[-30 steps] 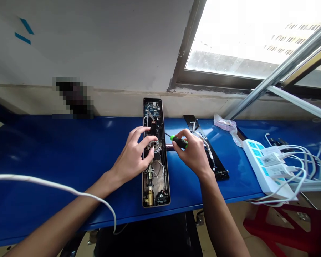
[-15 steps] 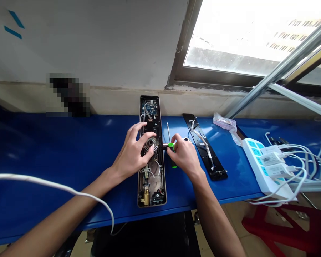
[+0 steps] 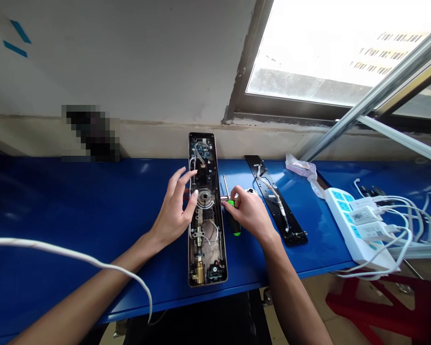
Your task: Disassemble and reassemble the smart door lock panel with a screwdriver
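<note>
Smart-lock panel (image 3: 207,249) lies uncovered on the blue bench (image 3: 93,206), its wiring (image 3: 204,235) exposed; left hand (image 3: 172,215) spreads beside it, right hand (image 3: 249,213) pinching a green-handled screwdriver (image 3: 236,225).

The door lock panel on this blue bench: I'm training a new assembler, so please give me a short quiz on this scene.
1. True or false: the left hand rests against the open door lock panel on the blue bench.
2. Which hand is at the green-and-black screwdriver? A the left hand; B the right hand; C neither.
3. Fill in the blank: the white plug adapters are plugged into a white ____.

Key: 1 true; 2 B; 3 power strip.
</note>
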Demonstrator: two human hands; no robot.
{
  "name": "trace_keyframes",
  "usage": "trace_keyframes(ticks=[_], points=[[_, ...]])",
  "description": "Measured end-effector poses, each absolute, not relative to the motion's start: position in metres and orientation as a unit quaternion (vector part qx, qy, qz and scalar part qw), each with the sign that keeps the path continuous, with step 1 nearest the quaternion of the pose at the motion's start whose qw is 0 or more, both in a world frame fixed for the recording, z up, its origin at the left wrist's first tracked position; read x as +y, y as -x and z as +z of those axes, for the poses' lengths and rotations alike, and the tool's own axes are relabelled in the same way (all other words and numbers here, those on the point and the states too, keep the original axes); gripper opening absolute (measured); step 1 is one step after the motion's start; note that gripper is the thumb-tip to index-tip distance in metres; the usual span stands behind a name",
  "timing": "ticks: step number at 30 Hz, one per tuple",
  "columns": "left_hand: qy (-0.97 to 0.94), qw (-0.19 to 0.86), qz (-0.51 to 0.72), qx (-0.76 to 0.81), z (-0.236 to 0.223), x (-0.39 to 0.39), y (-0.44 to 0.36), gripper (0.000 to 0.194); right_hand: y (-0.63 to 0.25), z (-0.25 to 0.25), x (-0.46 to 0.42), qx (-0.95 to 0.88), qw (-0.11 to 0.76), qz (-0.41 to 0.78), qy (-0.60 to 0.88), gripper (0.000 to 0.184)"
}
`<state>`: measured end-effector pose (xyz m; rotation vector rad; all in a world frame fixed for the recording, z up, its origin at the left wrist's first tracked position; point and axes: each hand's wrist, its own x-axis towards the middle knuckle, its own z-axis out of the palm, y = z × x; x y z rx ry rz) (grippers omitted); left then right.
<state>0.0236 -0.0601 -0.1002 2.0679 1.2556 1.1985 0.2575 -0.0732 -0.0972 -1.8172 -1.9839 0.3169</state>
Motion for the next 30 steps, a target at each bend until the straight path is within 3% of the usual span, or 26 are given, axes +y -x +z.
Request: trace_keyframes(ticks=[4,11,19,24,30], points=[[-0.727,0.290,0.441,0.438,-0.105,-0.057,-0.021,0.056,-0.257,-0.082,-0.069,-0.710,0.247,0.087,0.654,0.022],[-0.711,0.319,0.452,0.434,-0.110,-0.058,-0.018,0.049,-0.243,-0.041,-0.033,-0.726,0.347,0.057,0.591,0.015],[-0.706,0.332,0.450,0.434,-0.110,-0.060,-0.016,0.047,-0.235,-0.072,-0.016,-0.719,0.444,0.063,0.530,0.019],[-0.709,0.329,0.436,0.446,-0.111,-0.063,-0.015,0.045,-0.248,-0.083,-0.020,-0.714,0.440,0.063,0.541,0.023],[-0.739,0.258,0.430,0.450,-0.107,-0.064,-0.013,0.040,-0.288,-0.068,-0.019,-0.743,0.351,0.092,0.562,0.021]])
